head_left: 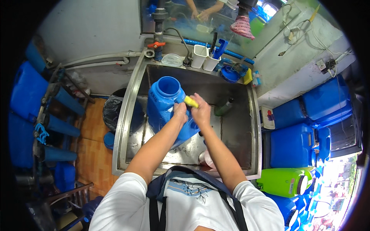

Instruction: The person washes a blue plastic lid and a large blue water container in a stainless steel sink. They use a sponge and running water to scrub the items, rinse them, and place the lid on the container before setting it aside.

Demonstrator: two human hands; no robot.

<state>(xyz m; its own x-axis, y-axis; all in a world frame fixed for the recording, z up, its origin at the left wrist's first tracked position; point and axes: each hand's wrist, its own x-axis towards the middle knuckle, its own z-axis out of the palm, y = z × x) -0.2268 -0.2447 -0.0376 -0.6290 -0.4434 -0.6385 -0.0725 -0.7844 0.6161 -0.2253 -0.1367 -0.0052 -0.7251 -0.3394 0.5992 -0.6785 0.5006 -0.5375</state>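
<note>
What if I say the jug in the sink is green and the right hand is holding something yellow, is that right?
Not quite: the jug in the sink is blue, not green, as the head view shows. The right hand is holding something yellow.

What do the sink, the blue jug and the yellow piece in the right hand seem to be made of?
Sink: probably stainless steel, semi-glossy; its grey rim catches light.
Blue jug: likely moulded plastic, smooth, with slight shine and even colour.
Yellow piece: perhaps foam sponge, seemingly matte, but its texture is too small to confirm.
</note>
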